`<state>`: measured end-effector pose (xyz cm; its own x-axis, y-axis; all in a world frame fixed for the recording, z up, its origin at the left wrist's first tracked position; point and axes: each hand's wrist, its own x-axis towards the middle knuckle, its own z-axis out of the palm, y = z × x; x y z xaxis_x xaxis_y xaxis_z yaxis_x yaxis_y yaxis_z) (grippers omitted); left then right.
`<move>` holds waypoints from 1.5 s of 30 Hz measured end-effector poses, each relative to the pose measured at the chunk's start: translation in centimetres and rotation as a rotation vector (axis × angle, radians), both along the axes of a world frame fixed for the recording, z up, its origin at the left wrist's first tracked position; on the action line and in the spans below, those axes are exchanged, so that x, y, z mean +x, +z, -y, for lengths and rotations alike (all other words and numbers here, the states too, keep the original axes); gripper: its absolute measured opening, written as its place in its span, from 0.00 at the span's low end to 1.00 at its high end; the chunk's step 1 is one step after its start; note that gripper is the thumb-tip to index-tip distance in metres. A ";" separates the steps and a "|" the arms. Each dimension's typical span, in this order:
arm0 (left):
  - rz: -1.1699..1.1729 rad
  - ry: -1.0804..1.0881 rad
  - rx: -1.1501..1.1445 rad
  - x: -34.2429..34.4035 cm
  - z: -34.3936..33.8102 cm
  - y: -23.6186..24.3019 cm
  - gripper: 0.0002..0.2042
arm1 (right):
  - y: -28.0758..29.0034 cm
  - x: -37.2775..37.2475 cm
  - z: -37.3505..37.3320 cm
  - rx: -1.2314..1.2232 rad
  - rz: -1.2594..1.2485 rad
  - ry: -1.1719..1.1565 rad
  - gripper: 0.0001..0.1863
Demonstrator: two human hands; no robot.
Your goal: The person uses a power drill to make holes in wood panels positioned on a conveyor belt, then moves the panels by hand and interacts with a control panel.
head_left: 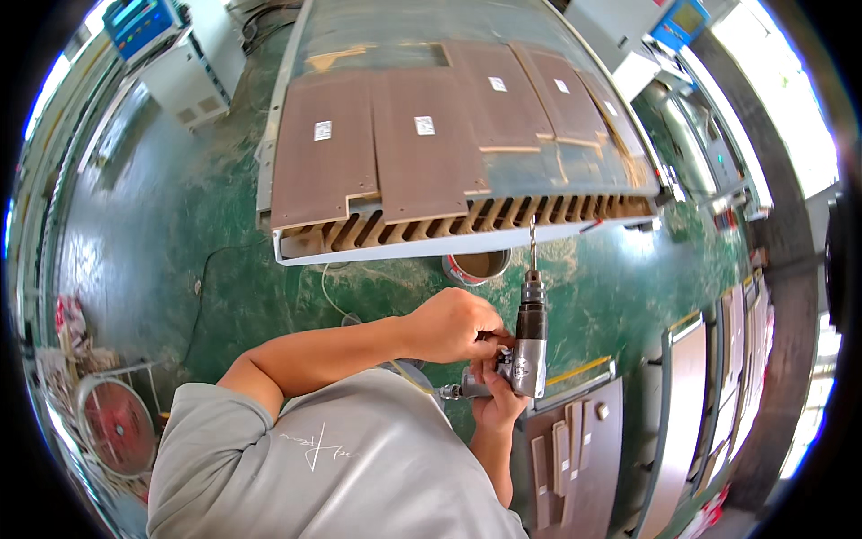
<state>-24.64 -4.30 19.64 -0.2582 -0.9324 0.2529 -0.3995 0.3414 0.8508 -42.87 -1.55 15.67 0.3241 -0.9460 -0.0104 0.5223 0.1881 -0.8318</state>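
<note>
right hand (496, 406) clamped on drill (532, 350) | left hand (456, 325) curled beside it, can't tell if pinching tbh | bit (533, 250) points away toward slatted table (386, 250)

Strong light came from the windows (795, 99) on the right, which burned out to white, and pale glare lay on the floor (593, 292) at both sides. The middle was bright and fairly sharp, with small highlights on the drill (532, 359), while the fisheye bowed the bench (359, 253) and smeared the outer parts toward a black, blue-fringed rim.
</note>
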 end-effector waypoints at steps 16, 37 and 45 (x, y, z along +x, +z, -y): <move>-0.832 0.765 0.802 17.8 2.6 -18.3 0.27 | 0.1 5.3 10.3 0.149 -0.263 -0.221 0.32; -1.386 0.978 0.408 15.8 9.9 -9.2 0.22 | -3.5 -1.0 37.2 0.212 -0.108 -0.066 0.31; -1.347 0.928 0.228 19.1 5.6 -8.5 0.22 | -2.6 0.2 36.6 0.204 -0.087 -0.108 0.32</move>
